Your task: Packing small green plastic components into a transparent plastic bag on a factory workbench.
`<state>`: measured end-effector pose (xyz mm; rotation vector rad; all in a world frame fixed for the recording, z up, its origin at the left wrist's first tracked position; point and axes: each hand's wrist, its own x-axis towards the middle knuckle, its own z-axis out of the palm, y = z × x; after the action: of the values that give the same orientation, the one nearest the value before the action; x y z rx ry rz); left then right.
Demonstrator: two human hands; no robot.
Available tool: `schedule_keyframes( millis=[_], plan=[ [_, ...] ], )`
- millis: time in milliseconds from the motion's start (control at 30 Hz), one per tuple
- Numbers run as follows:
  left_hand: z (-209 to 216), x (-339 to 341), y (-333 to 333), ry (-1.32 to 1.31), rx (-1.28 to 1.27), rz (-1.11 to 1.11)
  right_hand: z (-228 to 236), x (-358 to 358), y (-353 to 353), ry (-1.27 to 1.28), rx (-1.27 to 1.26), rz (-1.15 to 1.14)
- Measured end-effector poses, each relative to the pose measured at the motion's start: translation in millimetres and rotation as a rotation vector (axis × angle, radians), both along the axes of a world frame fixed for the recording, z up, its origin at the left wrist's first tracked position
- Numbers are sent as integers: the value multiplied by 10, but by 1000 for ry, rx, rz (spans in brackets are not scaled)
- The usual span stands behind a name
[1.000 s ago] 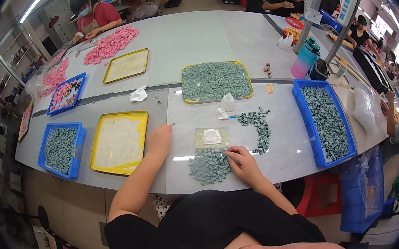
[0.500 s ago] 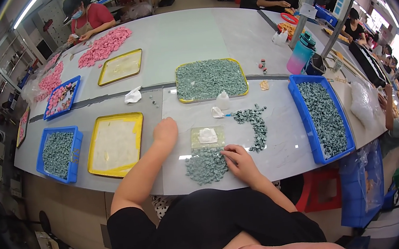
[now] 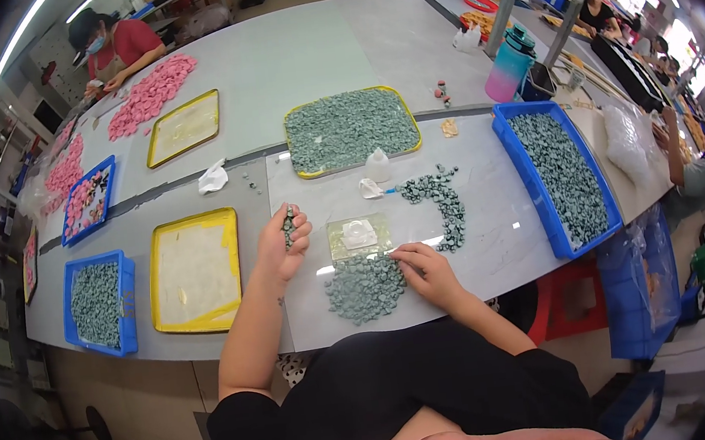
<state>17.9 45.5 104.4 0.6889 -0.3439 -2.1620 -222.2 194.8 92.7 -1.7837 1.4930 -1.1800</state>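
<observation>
My left hand (image 3: 277, 249) is raised above the table with its palm turned up and its fingers curled round several small dark green pieces (image 3: 289, 227). At the upper right edge of a loose pile of paler green pieces (image 3: 363, 294), my right hand (image 3: 429, 270) has its thumb and fingers pressed together; what they pinch is too small to make out. Against the pile's far side lies a yellowish see-through pad (image 3: 337, 240) with a folded white tissue (image 3: 360, 234) on it. Darker green pieces (image 3: 452, 214) form a curved band beyond my right hand.
A small white bottle (image 3: 377, 166) stands before a yellow-rimmed tray (image 3: 296, 173) of green pieces. Blue bins (image 3: 127, 304) of green pieces flank me, the other (image 3: 505, 131) at right. An empty-looking yellow tray (image 3: 195, 271) lies left. People work at the far sides.
My left hand has turned over, palm up, showing the green pieces in its curled fingers. My right hand stays at the pile's edge. The whole view has shifted slightly.
</observation>
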Motion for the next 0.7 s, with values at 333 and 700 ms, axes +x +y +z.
schedule_keyframes(
  millis=[333, 700],
  plan=[
    [-120, 27, -326, 168, 163, -84, -199, 34, -554, 77, -10, -127],
    [-618, 126, -634, -46, 31, -169, -515, -273, -1708, 520, -123, -167]
  ],
)
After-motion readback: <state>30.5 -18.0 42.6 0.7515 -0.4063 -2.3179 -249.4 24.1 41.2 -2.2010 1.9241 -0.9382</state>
